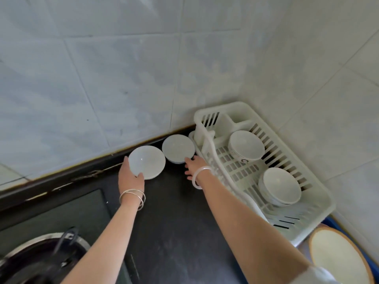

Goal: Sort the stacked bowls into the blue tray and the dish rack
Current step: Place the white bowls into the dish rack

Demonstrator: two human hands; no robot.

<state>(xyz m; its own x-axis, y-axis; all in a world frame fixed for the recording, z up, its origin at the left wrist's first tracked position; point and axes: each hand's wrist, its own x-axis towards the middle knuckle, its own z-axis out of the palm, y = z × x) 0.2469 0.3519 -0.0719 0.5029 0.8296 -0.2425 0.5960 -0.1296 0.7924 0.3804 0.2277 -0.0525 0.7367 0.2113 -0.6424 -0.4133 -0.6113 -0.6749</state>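
Two white bowls stand on the dark counter by the tiled wall. My left hand grips the near rim of the left bowl. My right hand touches the near side of the right bowl, fingers on its wall. To the right sits the white dish rack, holding a bowl at its far end and a stack of bowls nearer me. A corner of the blue tray shows at the lower right, with a brown-rimmed bowl in it.
A black stove top with a steel-rimmed pot fills the lower left. Tiled walls meet in the corner behind the rack. The dark counter runs between stove and rack.
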